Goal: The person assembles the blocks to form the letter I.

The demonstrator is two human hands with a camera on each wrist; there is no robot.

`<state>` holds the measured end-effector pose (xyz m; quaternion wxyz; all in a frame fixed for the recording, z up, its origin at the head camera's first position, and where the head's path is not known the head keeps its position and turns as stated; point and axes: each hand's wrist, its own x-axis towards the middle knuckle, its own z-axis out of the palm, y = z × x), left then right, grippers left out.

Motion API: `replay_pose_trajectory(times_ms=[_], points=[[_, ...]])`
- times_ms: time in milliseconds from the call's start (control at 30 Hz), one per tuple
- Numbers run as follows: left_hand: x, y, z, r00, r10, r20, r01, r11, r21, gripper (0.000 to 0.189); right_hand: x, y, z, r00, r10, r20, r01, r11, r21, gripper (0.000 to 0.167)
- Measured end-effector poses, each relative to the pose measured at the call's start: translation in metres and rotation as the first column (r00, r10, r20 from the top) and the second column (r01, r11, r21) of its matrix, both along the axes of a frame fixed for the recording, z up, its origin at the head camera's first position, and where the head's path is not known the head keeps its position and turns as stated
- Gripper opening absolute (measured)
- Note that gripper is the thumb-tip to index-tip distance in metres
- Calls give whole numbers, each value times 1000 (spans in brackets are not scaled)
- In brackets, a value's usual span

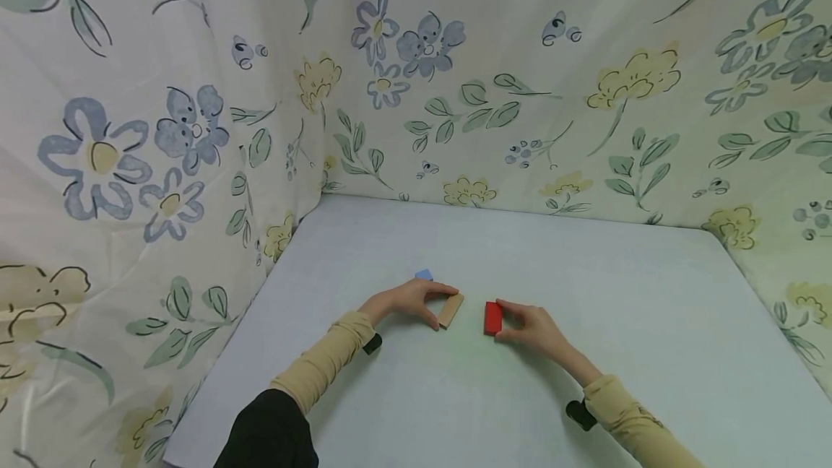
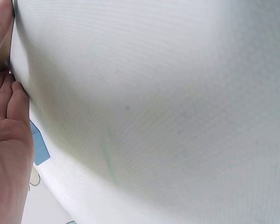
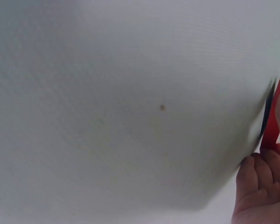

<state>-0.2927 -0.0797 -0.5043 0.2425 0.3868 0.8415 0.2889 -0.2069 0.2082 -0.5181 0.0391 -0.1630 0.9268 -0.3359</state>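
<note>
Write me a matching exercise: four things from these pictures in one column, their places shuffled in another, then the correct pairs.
Things
1. Red rectangular block
2. Tan, wood-coloured rectangular block
3. Small blue block
4. White floral-print cloth

Places
A. Within the left hand's grip
B. Rising behind the white tabletop
C. Within the right hand's grip
D. On the tabletop, just beyond the left hand in the head view

Pairs: 1-C, 2-A, 3-D, 4-B

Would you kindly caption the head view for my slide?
Left hand grips a tan block; right hand, a red block.
</note>
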Motion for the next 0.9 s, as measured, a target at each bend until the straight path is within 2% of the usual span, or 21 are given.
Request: replay_pose_trajectory(times_ms=[333, 900], points=[[2, 0, 1, 1000, 7, 3, -7, 1000, -1, 77, 5, -1, -3, 1000, -14, 16, 15, 1000, -20, 68], [1, 0, 1, 1000, -1, -16, 1, 1000, -10, 78, 7, -2, -8, 999, -13, -46, 14, 1000, 2, 67]])
